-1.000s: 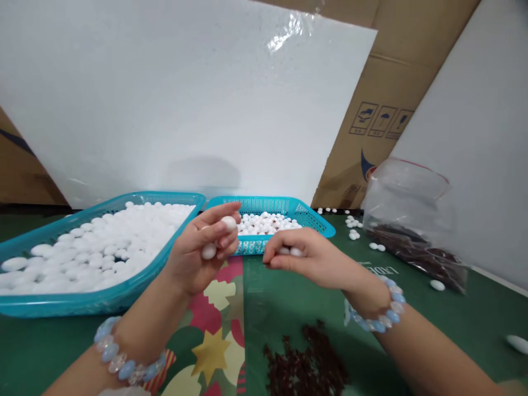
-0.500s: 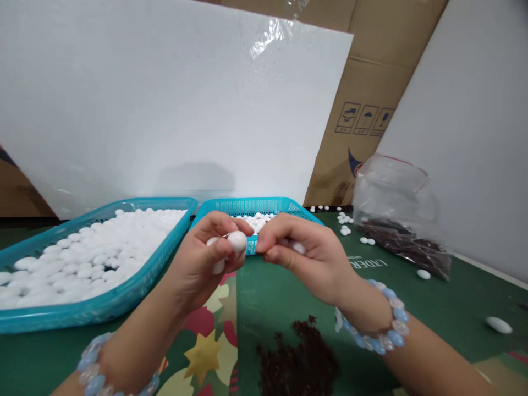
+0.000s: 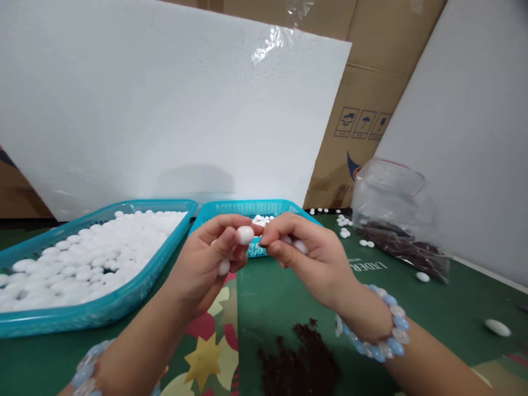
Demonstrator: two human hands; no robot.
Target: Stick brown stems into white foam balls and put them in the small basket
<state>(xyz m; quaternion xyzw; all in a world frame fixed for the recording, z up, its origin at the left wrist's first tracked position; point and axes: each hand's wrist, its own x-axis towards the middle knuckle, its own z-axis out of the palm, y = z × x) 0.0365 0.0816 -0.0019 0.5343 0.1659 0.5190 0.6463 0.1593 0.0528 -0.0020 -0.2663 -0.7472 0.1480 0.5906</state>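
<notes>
My left hand point(image 3: 210, 253) is closed, with a smooth white ball point(image 3: 245, 235) pinched between thumb and fingers. Another white ball point(image 3: 224, 268) shows lower down, tucked against the curled fingers. My right hand point(image 3: 309, 253) is also closed, its thumb and index fingertip pressed together beside the pinched ball. White balls point(image 3: 300, 246) peek out from inside its palm. A tiny dark bit seems to show at the right fingertips, too small to name. Both hands are raised above the table, in front of a blue basket point(image 3: 243, 207) holding more white balls.
A larger blue basket point(image 3: 124, 318) full of white balls stands at the left. Dark brown shreds point(image 3: 301, 363) lie heaped on the green table point(image 3: 256, 308). At the right rests a clear bag point(image 3: 396, 220) of similar shreds, with loose white balls point(image 3: 498, 328) scattered around.
The pinched ball and left fingertips have shifted slightly right, closer to the right fingertips. The right hand keeps its pinch almost in place. The view has tipped slightly.
</notes>
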